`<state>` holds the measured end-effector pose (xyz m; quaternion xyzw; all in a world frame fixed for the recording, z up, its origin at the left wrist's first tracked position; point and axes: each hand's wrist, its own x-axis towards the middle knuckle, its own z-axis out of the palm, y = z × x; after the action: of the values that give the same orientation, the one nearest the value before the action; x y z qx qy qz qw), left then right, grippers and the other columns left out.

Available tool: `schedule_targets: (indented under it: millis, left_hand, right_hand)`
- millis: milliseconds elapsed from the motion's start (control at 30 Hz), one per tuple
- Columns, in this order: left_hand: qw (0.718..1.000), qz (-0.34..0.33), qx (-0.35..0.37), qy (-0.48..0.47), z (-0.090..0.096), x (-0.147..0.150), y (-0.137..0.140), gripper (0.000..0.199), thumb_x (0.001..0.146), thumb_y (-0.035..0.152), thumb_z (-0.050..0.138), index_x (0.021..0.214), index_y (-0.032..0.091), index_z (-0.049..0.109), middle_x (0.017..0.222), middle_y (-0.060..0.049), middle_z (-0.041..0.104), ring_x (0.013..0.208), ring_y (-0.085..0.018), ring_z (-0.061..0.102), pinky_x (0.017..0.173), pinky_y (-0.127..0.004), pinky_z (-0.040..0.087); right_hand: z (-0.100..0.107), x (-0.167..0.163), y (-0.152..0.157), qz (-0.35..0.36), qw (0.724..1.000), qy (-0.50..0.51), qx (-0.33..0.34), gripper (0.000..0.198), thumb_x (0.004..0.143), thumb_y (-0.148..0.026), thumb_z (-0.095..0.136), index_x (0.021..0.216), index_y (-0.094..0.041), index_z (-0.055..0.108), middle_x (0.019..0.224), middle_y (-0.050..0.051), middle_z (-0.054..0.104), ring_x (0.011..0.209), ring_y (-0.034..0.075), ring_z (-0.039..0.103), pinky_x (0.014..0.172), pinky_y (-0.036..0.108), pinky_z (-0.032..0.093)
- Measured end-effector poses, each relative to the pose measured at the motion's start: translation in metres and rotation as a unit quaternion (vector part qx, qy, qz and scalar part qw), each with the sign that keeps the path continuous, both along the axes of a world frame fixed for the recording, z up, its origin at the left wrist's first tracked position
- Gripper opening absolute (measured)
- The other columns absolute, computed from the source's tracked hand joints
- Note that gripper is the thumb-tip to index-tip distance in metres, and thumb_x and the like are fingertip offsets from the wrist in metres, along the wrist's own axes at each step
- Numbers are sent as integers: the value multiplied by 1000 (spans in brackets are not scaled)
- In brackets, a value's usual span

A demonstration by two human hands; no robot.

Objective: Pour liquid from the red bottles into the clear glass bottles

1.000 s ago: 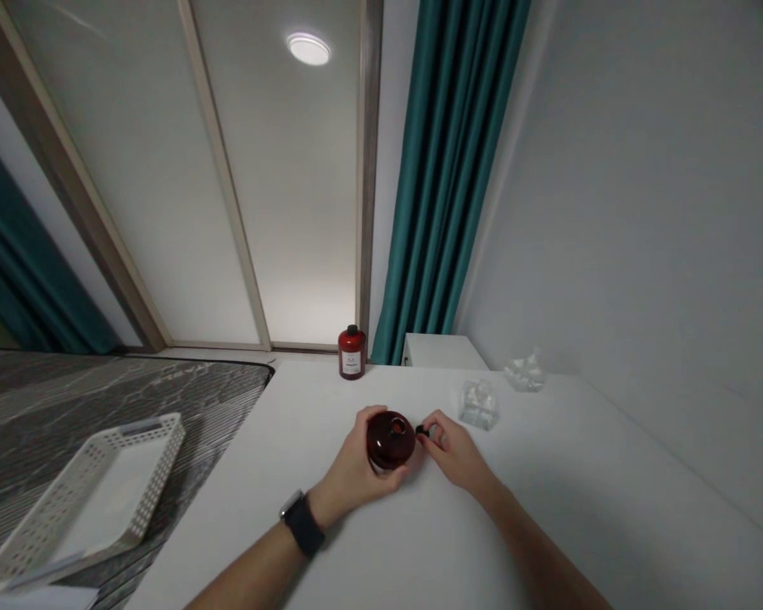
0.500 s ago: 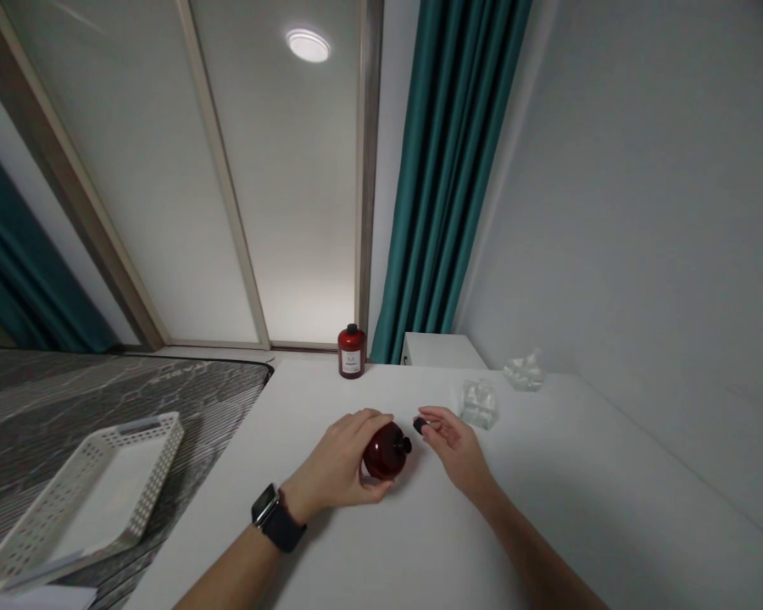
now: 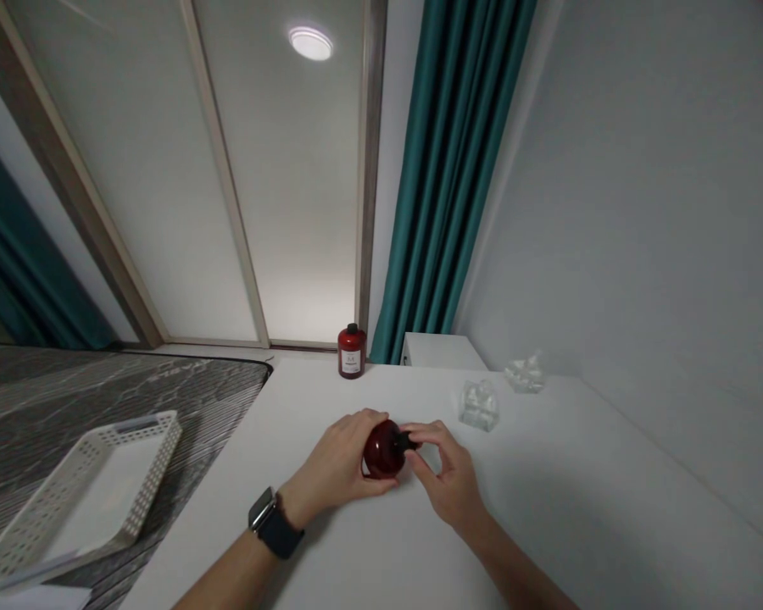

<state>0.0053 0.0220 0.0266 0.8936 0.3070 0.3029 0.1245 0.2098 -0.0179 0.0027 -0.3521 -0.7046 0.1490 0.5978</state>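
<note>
My left hand [image 3: 349, 457] is wrapped round a dark red bottle [image 3: 381, 449], which leans with its neck to the right just over the white table [image 3: 356, 551]. Thumb and fingers of my right hand [image 3: 442, 470] pinch a small black cap [image 3: 407, 440] at the bottle's neck. The fingers partly cover the cap, so how it sits on the neck cannot be made out. A second red bottle [image 3: 352, 352] with a white label and a black top stands upright at the far table edge.
Two crumpled clear plastic pieces [image 3: 479, 405] lie right of my hands, one farther back. A white perforated basket [image 3: 158, 457] is at the lower left, beside the table. Behind the table are a white cabinet [image 3: 445, 350], a teal curtain [image 3: 448, 169] and sliding panels [image 3: 292, 212].
My right hand has moved left and brought the black cap from beside the bottle to its neck. My left hand keeps its hold on the bottle.
</note>
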Motion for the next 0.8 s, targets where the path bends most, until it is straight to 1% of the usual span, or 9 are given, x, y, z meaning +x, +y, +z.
schedule_targets:
  millis: [167,267,400,567,633,800]
  left_hand:
    - [1000,6,8,6,-1,1,-1,76,70,37,83,131,23,39,120,-11,63,103,-30,66,89,-44,55]
    - [999,14,30,9,0,1,-1,71,73,40,80,129,23,41,118,-11,64,103,-31,66,87,-45,55]
    - [998,18,56,22,1,2,-2,66,74,39,77,127,22,42,117,-12,66,104,-32,67,88,-47,55]
    - [997,19,67,25,0,2,-1,70,74,39,79,129,21,41,119,-13,66,106,-32,66,90,-47,55]
    - [997,14,76,32,-1,1,-1,70,74,39,79,129,20,41,119,-13,66,105,-32,66,90,-47,55]
    - [991,-5,113,70,-2,1,0,65,78,46,76,128,19,45,119,-14,67,103,-32,66,89,-47,54]
  right_hand:
    - [4,1,0,-18,998,-44,50,23,90,-9,62,105,-26,63,109,7,76,93,20,70,79,36,58]
    - [6,3,0,-26,994,-70,75,27,89,-9,62,110,-26,63,105,7,76,92,21,69,79,37,58]
    - [10,4,-1,-37,989,-120,72,32,89,-13,62,119,-25,63,99,8,75,85,24,68,76,40,57]
    - [10,5,-2,-28,985,-159,66,41,88,-12,58,127,-24,58,99,9,71,88,25,64,78,42,55]
    - [8,6,-2,-29,984,-162,64,38,87,-11,57,123,-23,59,96,8,69,86,24,63,76,40,54]
    - [5,7,-1,-19,984,-176,32,19,86,-15,61,104,-23,59,84,4,63,79,22,59,72,35,51]
